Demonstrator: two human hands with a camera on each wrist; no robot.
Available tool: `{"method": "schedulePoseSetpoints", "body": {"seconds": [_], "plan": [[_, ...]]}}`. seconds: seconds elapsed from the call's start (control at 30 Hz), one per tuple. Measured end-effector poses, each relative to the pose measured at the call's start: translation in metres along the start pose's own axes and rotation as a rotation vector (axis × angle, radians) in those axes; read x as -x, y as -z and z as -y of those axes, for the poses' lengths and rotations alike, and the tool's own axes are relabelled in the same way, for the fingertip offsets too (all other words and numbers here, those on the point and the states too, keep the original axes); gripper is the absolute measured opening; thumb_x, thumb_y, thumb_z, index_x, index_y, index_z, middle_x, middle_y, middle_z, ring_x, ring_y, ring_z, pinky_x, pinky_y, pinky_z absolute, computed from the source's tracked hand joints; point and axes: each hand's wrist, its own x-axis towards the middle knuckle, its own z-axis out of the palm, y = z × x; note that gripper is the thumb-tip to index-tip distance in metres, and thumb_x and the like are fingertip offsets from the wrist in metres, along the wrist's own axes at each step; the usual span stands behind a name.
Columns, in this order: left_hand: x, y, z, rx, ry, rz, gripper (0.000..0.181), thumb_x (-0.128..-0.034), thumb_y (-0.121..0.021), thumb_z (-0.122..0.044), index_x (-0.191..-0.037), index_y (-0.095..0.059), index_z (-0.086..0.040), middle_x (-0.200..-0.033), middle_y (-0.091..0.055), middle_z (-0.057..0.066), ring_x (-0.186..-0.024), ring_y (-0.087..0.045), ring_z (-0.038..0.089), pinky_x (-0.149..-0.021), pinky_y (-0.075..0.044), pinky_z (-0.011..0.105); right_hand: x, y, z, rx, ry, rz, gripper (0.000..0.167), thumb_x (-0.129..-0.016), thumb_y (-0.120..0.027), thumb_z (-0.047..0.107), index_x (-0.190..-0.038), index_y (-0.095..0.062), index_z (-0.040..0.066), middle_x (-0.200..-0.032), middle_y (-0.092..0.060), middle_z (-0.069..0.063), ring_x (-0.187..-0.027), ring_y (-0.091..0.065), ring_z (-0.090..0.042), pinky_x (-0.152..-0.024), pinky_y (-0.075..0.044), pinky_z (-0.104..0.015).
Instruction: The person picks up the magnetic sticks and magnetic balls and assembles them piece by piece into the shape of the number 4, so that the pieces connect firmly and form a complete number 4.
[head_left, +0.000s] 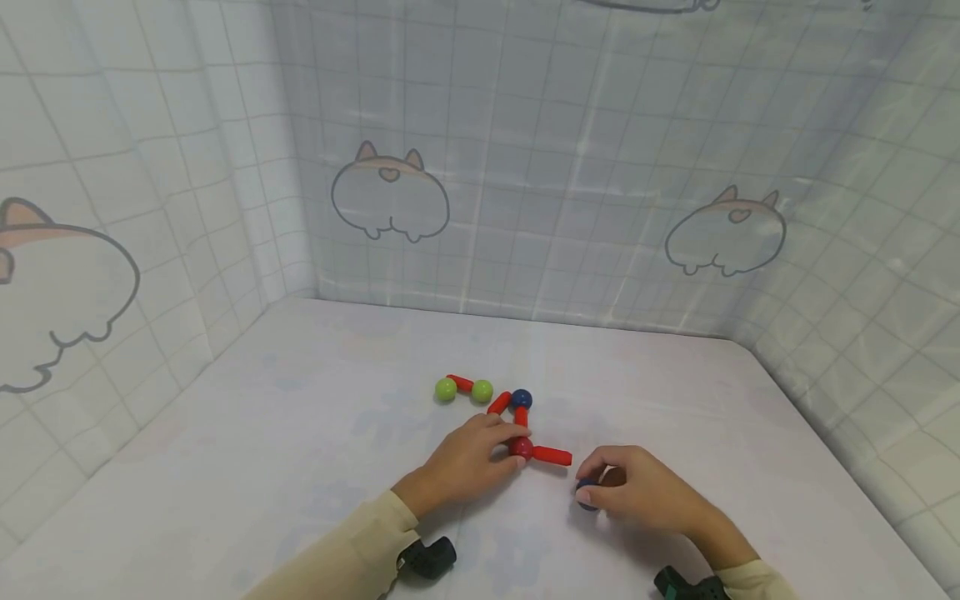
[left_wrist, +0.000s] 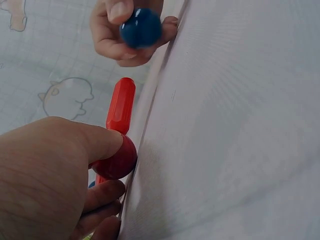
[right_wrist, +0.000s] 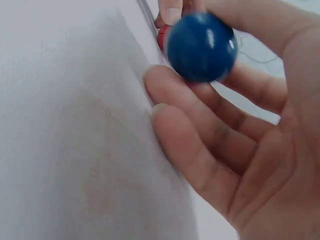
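Observation:
My left hand [head_left: 467, 463] pinches a dark red ball [head_left: 521, 448] at the table surface. From that ball a red rod [head_left: 552, 457] points to the right, and another red rod [head_left: 521, 416] runs back to a blue ball [head_left: 521, 400]. A third red rod [head_left: 498, 403] slants from this blue ball toward the left hand, its near end partly hidden. To the right, my right hand [head_left: 651, 493] grips a second blue ball [right_wrist: 202, 47] between thumb and fingers, apart from the right-pointing rod. In the left wrist view, this rod [left_wrist: 121, 104] stands between the two hands.
Behind the left hand lie two green balls [head_left: 446, 389] with a red rod [head_left: 462, 383] between them. The white table [head_left: 315, 400] is bounded by hanging tiled-pattern curtains [head_left: 525, 208] at the back and both sides. Dark devices [head_left: 429, 558] are worn on the wrists.

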Motion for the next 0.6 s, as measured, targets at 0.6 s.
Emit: {"method": "schedulePoseSetpoints", "body": {"seconds": [0.6], "plan": [[-0.0003,-0.0009,-0.0001,-0.016,-0.008,0.003,0.044,-0.0906,-0.072,-0.040,-0.134,-0.065,-0.031,-0.123,-0.060,-0.004,-0.114,-0.052,0.014,-0.087,-0.053,0.037,-0.0051,0.0008,-0.0064,0.022,-0.013,-0.149,0.030,-0.090,-0.076,0.028,-0.116,-0.069,0.016,-0.107,-0.066,-0.003,-0.089,-0.060,-0.024,-0.072,-0.054,-0.034]]}}
